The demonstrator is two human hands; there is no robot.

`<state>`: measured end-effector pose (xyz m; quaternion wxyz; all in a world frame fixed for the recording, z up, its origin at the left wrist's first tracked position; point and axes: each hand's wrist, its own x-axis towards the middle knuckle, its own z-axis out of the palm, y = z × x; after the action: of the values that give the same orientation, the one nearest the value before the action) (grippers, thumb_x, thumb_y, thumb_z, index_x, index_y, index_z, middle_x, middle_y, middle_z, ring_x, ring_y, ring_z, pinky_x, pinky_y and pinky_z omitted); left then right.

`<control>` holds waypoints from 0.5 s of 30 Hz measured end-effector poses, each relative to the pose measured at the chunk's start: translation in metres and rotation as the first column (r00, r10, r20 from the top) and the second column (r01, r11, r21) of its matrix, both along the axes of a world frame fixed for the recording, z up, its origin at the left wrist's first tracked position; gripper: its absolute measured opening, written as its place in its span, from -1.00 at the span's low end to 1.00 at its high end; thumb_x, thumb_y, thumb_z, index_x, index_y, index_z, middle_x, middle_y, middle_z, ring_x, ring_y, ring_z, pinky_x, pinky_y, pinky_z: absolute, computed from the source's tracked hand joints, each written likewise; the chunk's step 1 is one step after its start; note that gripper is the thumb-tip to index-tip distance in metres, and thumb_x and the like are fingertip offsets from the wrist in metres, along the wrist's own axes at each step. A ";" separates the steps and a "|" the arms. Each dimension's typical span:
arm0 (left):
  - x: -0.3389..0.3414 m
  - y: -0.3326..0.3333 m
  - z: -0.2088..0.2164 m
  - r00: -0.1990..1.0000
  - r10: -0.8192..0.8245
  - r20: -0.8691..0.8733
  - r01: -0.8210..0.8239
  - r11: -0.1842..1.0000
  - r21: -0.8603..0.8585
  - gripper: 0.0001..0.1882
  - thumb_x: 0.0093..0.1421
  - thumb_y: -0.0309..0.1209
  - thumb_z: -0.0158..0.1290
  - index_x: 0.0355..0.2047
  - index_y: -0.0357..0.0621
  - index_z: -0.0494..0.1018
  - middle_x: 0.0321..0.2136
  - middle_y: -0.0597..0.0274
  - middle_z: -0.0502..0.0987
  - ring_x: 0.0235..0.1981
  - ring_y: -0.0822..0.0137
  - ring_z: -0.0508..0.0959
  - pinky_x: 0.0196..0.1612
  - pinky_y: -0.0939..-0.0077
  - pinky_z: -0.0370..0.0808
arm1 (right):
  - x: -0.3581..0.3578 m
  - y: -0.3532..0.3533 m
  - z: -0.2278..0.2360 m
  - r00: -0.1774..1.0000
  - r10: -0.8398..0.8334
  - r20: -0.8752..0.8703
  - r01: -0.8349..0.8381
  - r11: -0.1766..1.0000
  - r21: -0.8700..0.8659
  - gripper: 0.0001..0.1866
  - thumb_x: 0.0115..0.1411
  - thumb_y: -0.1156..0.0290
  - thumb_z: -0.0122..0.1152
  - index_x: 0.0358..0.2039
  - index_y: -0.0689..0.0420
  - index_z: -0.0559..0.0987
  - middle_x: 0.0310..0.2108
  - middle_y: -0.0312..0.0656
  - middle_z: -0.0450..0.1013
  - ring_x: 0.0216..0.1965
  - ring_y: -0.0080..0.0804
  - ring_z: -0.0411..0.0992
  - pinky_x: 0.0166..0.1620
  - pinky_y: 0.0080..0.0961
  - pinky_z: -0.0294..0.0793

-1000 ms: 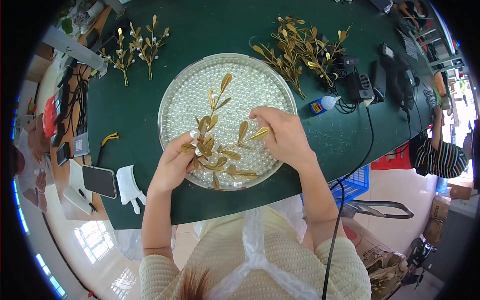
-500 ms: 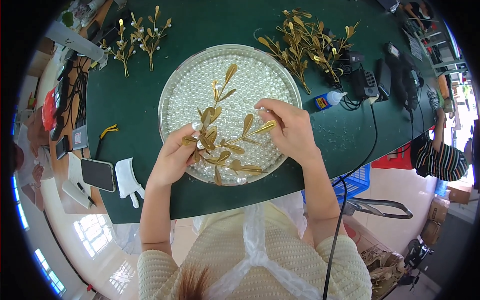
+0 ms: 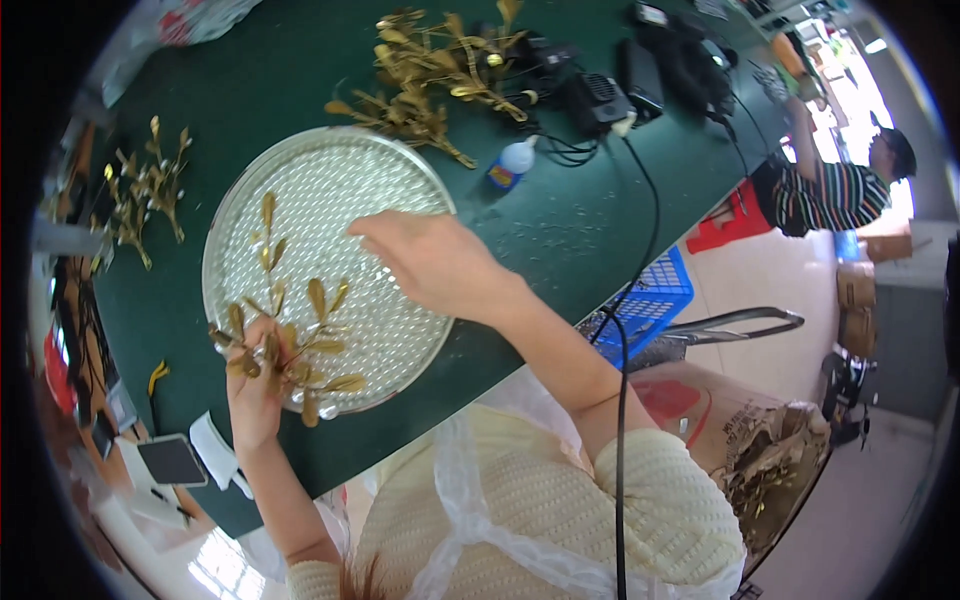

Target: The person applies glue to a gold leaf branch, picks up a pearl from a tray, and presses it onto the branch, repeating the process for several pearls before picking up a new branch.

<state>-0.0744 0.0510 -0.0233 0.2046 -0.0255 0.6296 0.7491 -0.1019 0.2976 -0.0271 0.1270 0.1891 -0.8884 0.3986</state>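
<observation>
My left hand (image 3: 257, 405) is closed around the stems of a gold leaf branch (image 3: 325, 346), whose sprigs spread over the lower left part of a round tray. The tray (image 3: 208, 268) is filled with white pearl beads (image 3: 345, 190). Over the tray's right side, apart from the branch, hovers my right hand (image 3: 435, 262), its fingers bent and drawn together. Motion blurs its fingertips, so whatever they pinch cannot be made out.
Beyond the tray lie a pile of gold branches (image 3: 420, 75), a small glue bottle (image 3: 511, 165) and black adapters with cables (image 3: 598, 100). Pearl-trimmed sprigs (image 3: 150, 190) lie far left; a phone (image 3: 172, 460) is near left. A black cable (image 3: 622, 400) hangs past my right arm.
The whole view has swung, shifting tray and table leftward. My right hand has moved away from the branch's leaf tips; my left hand still holds the branch.
</observation>
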 end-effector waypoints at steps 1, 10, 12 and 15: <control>0.001 -0.004 -0.002 0.999 0.036 0.028 -0.036 0.999 0.014 -0.67 0.09 -0.35 -0.18 -0.16 -0.27 0.24 -0.33 0.31 0.32 -0.38 0.51 0.35 -0.37 0.66 0.33 | 0.001 -0.001 0.002 1.000 0.002 0.014 -0.002 1.000 -0.010 -0.84 0.01 0.46 -0.04 -0.33 0.16 0.37 -0.46 -0.09 0.40 -0.46 -0.15 0.38 -0.43 -0.36 0.36; -0.001 0.022 0.016 0.998 0.061 0.004 -0.061 0.998 0.003 -0.80 0.10 -0.33 -0.20 -0.40 -0.25 0.23 -0.60 0.35 0.17 -0.62 0.58 0.13 -0.58 0.74 0.10 | 0.003 0.006 0.001 1.000 0.017 -0.024 -0.021 0.984 -0.179 -0.88 0.01 0.51 -0.05 -0.38 0.16 0.34 -0.54 -0.14 0.39 -0.56 -0.23 0.38 -0.53 -0.46 0.34; -0.002 0.021 0.016 1.000 0.010 -0.025 -0.011 1.000 -0.022 -0.80 0.10 -0.32 -0.21 -0.44 -0.24 0.22 -0.62 0.35 0.17 -0.62 0.58 0.13 -0.58 0.74 0.09 | 0.004 0.006 0.002 0.999 0.010 -0.049 -0.018 0.986 -0.167 -0.88 -0.01 0.53 -0.04 -0.39 0.17 0.34 -0.55 -0.15 0.39 -0.59 -0.25 0.37 -0.56 -0.48 0.33; -0.002 0.021 0.019 1.000 0.009 -0.025 -0.009 1.000 0.016 -0.78 0.11 -0.31 -0.21 -0.55 -0.21 0.19 -0.64 0.36 0.16 -0.65 0.58 0.13 -0.60 0.72 0.07 | 0.004 0.002 0.002 0.995 -0.010 -0.104 -0.006 0.988 -0.153 -0.87 -0.05 0.55 0.00 -0.41 0.17 0.35 -0.60 -0.17 0.38 -0.65 -0.28 0.36 -0.63 -0.51 0.30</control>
<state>-0.0768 0.0724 -0.0046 0.1936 -0.0175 0.6261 0.7552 -0.0979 0.2997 -0.0249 0.1878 0.1983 -0.8476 0.4550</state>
